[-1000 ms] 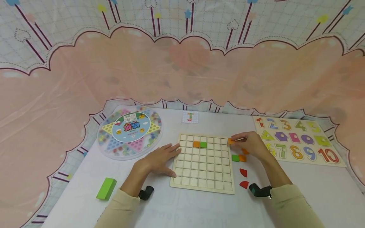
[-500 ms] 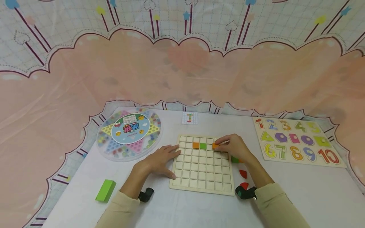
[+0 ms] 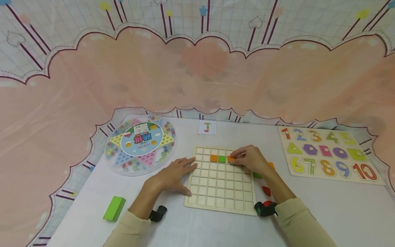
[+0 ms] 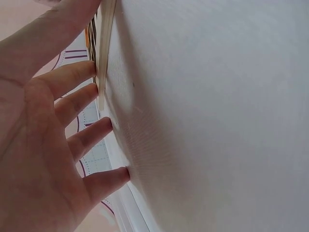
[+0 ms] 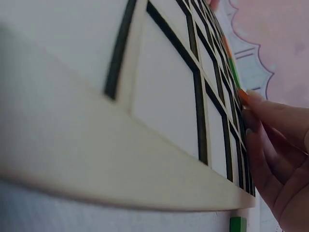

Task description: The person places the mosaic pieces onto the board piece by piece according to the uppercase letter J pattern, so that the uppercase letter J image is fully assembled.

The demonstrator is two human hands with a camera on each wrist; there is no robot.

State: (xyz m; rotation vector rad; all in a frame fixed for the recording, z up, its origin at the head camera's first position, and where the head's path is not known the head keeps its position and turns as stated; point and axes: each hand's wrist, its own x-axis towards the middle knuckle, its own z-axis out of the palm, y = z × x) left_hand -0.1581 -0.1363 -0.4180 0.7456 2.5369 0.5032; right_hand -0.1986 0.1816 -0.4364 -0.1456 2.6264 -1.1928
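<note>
A wooden grid board (image 3: 213, 199) lies at the middle of the table. In its second row an orange tile (image 3: 214, 158) and a green tile (image 3: 222, 159) sit side by side. Another orange tile (image 3: 230, 159) is pinched between thumb and fingers of my right hand (image 3: 251, 160), just right of the green one. In the right wrist view this orange tile (image 5: 243, 96) is low over the grid. My left hand (image 3: 172, 175) rests at the board's left edge, fingers spread; thumb and fingertips touch the edge in the head view.
Right of the board lie an orange piece (image 3: 271, 165), a green piece (image 3: 257, 175) and two red pieces (image 3: 266, 191), partly hidden by the right arm. A pattern card (image 3: 207, 127) lies behind. A round star-patterned game board (image 3: 146, 157), a number puzzle (image 3: 314, 151) and a green block (image 3: 114, 208) stand around.
My right hand has carried the orange tile left from beyond the board's right edge to the spot beside the green tile. The left hand has stayed at the board's edge.
</note>
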